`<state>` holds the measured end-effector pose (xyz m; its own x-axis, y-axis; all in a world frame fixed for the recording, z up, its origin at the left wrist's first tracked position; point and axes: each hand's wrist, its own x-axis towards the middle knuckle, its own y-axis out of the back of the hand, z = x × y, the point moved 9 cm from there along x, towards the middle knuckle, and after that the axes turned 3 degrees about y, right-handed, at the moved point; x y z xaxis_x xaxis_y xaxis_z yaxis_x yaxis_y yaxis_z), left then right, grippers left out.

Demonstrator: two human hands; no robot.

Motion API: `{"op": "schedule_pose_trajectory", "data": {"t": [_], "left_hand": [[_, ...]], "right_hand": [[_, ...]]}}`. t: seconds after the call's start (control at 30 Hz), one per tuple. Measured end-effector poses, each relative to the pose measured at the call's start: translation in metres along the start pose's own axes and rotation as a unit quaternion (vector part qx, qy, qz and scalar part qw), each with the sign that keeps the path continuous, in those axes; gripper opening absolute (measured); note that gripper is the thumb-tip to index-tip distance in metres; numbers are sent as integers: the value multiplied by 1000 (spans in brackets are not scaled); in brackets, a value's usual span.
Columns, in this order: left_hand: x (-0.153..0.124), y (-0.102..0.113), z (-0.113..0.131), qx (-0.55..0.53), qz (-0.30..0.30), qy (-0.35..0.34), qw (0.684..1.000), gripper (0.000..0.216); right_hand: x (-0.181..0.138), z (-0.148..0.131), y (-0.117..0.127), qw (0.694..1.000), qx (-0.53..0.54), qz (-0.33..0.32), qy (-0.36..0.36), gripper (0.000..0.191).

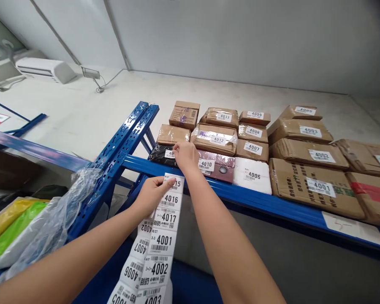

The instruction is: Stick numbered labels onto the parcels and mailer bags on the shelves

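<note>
My left hand (152, 192) pinches the top of a long strip of printed label stickers (166, 240), thumb over the label ending in 15. The strip hangs down in folds, with numbers such as 4016, 4017 and 4001 in view. Reaching up to the shelf, my right hand (186, 157) has its fingertips closed at the edge of a white label (169, 153). That label lies against a black plastic-wrapped package (157, 155), and my fingers cover part of its number. Beside my right hand is a pinkish package (225, 162) labelled 4010.
Labelled cartons, such as a large carton (299, 185) marked 4001, stand stacked along the blue shelf beam (221, 190). A blue perforated upright (123, 135) rises at the shelf's left end. Plastic-wrapped yellow and green bags (19, 223) lie at lower left.
</note>
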<state>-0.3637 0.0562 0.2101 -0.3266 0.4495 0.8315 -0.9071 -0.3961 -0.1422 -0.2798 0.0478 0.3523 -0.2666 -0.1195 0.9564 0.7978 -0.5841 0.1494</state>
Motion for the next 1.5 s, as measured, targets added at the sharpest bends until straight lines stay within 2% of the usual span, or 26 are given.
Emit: {"op": "schedule_pose_trajectory", "data": {"t": [0.1, 0.17, 0.23, 0.3, 0.37, 0.43, 0.5, 0.57, 0.67, 0.73, 0.8, 0.9, 1.0, 1.07, 1.17, 1.27, 1.4, 1.5], "left_hand": [[1, 9, 5, 13, 34, -21, 999, 41], [3, 13, 11, 18, 44, -25, 999, 40], [4, 14, 16, 17, 39, -26, 999, 37], [6, 14, 21, 10, 36, -34, 999, 36], [7, 16, 25, -4, 43, -48, 998, 38], [9, 19, 29, -18, 55, -63, 996, 38], [11, 21, 34, -24, 64, -76, 995, 35], [13, 19, 36, -37, 53, -76, 995, 26], [17, 17, 37, -52, 46, -61, 996, 20], [20, 23, 38, -26, 81, -61, 994, 24], [22, 29, 41, -1, 124, -76, 989, 38], [27, 30, 45, -34, 121, -85, 988, 33], [34, 30, 42, -71, 105, -49, 991, 26], [36, 33, 43, -53, 111, -48, 991, 26], [37, 35, 43, 27, 101, -63, 992, 23], [36, 34, 31, 72, 89, -48, 992, 32], [36, 24, 22, 27, 32, -49, 998, 38], [37, 21, 22, 24, 13, -52, 998, 37]], "right_hand": [[-1, -10, 4, 996, -45, 22, 67, 26], [-4, -17, 1, 990, -42, -7, 133, 20], [-10, -18, 4, 985, -33, -26, 164, 12], [-15, -13, 22, 989, 25, 13, 148, 10], [-22, -8, 35, 980, 160, 12, 117, 15], [-30, -7, 30, 947, 303, -63, 81, 20], [-38, -8, 20, 915, 377, -134, 46, 16], [-41, -2, 14, 907, 400, -133, 13, 11], [-40, 8, 10, 914, 398, -80, -16, 9], [-41, 9, 8, 916, 398, -53, -20, 11], [-41, 7, 7, 917, 397, -34, -11, 12], [-37, -3, 15, 937, 348, 8, 25, 11], [-26, -13, 19, 961, 270, 33, 46, 10], [-15, -16, 18, 973, 222, 46, 43, 11], [6, -16, 18, 986, 134, 93, 33, 12], [28, -11, 14, 992, 41, 119, 13, 14], [47, -9, 1, 996, -62, 68, 10, 24], [47, -17, 6, 988, -102, 105, 46, 23]]}}
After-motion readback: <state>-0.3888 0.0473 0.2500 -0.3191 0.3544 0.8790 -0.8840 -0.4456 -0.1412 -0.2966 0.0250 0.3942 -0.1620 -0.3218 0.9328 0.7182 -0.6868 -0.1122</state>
